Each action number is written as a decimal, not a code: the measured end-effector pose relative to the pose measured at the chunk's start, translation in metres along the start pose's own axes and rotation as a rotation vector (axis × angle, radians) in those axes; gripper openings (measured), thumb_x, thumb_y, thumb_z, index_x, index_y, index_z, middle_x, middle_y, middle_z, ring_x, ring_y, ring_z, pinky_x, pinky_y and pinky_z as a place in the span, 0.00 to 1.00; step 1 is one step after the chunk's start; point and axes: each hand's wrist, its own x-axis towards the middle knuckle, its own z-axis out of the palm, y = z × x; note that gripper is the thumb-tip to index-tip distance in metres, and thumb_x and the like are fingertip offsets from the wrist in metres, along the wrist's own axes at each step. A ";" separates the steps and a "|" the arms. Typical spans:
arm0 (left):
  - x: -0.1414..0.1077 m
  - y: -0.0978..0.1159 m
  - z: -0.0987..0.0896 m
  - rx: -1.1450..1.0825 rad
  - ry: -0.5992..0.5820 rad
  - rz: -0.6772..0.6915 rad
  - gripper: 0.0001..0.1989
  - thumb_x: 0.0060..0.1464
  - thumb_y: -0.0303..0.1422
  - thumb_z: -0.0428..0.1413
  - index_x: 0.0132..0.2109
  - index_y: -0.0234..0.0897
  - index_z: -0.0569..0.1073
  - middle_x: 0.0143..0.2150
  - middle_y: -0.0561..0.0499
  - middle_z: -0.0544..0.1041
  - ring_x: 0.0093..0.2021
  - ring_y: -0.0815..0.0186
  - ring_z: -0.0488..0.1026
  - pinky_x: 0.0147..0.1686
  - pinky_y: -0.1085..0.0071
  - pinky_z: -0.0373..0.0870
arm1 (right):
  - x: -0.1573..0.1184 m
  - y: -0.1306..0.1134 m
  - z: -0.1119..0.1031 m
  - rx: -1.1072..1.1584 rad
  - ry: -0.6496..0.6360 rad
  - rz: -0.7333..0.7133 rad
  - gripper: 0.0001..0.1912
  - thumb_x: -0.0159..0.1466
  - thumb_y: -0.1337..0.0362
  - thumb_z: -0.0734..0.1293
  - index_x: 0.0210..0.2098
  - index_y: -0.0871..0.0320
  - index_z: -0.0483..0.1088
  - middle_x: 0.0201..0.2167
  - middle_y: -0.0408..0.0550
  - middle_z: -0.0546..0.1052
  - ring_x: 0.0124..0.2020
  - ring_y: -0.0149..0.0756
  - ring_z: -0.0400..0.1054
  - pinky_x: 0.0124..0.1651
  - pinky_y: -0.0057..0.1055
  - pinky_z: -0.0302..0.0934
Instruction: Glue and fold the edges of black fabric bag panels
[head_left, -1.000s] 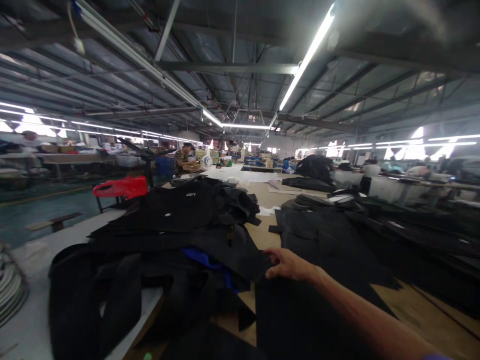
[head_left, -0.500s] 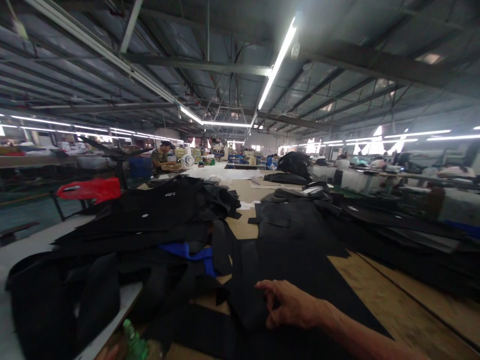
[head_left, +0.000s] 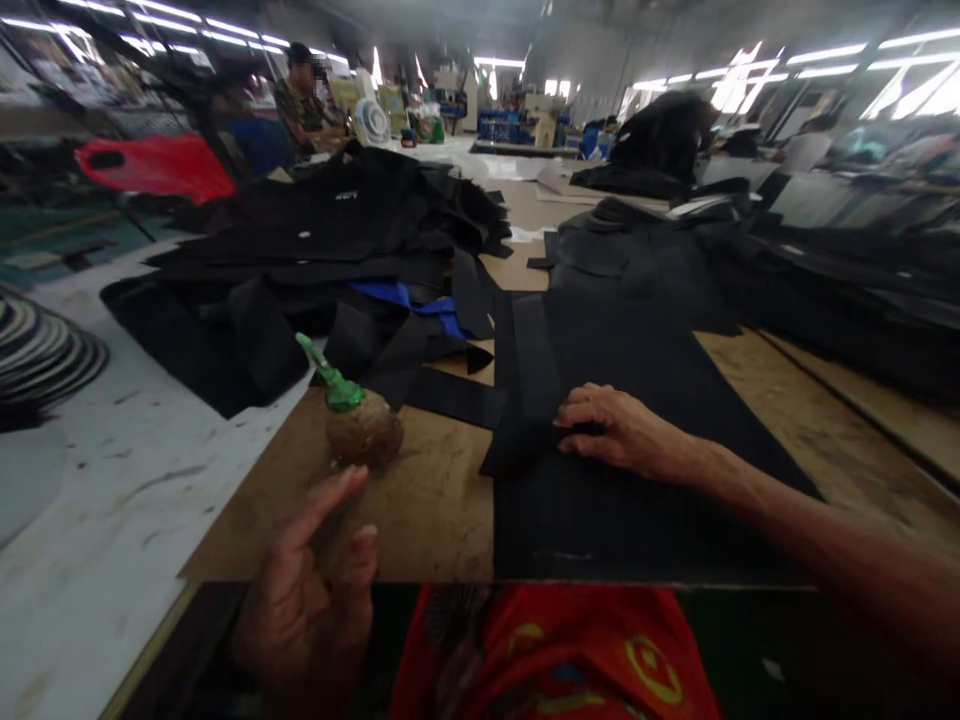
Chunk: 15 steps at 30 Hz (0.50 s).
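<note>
My right hand (head_left: 619, 430) is closed, its curled fingers at the edge of a narrow black fabric piece (head_left: 529, 370). That piece lies over a large flat black fabric sheet (head_left: 637, 510), and the fingertips are partly hidden against the dark cloth. My left hand (head_left: 315, 580) is raised at the table's front edge, thumb and fingers apart and nothing between them. Just beyond its fingertips stands a round brown bottle (head_left: 365, 430) with a green spout, on brown board (head_left: 435, 510).
Black fabric pieces (head_left: 300, 230) are heaped at the left, with a blue strip (head_left: 409, 300) among them. More dark pieces (head_left: 840, 270) lie at the right. Ringed material (head_left: 45, 350) is stacked at the far left, near a red bag (head_left: 157, 168). A co-worker (head_left: 304, 100) sits behind.
The view has tilted down, bringing my left hand and the whole bottle into sight. My right hand's extended forefinger has curled in at the black piece.
</note>
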 end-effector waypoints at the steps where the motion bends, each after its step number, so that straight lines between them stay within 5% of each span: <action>1: 0.000 0.001 0.002 -0.032 -0.011 0.034 0.17 0.56 0.33 0.52 0.53 0.39 0.67 0.47 0.49 0.74 0.48 0.63 0.72 0.50 0.63 0.68 | -0.004 -0.002 0.002 -0.010 0.013 -0.018 0.06 0.62 0.63 0.65 0.38 0.56 0.72 0.38 0.47 0.72 0.41 0.38 0.64 0.46 0.38 0.57; 8: 0.004 0.010 0.011 -0.031 -0.194 0.220 0.16 0.54 0.25 0.53 0.50 0.36 0.68 0.46 0.48 0.73 0.49 0.63 0.70 0.51 0.64 0.66 | -0.038 -0.015 0.014 -0.082 0.106 -0.061 0.15 0.61 0.73 0.58 0.42 0.56 0.71 0.44 0.51 0.72 0.45 0.42 0.65 0.47 0.46 0.59; 15: 0.022 0.035 0.032 -0.068 -0.557 0.344 0.12 0.58 0.22 0.50 0.47 0.37 0.69 0.48 0.48 0.71 0.51 0.66 0.67 0.51 0.67 0.64 | -0.065 -0.022 0.034 -0.217 0.228 -0.093 0.16 0.64 0.73 0.55 0.46 0.57 0.69 0.43 0.52 0.73 0.43 0.40 0.68 0.44 0.42 0.64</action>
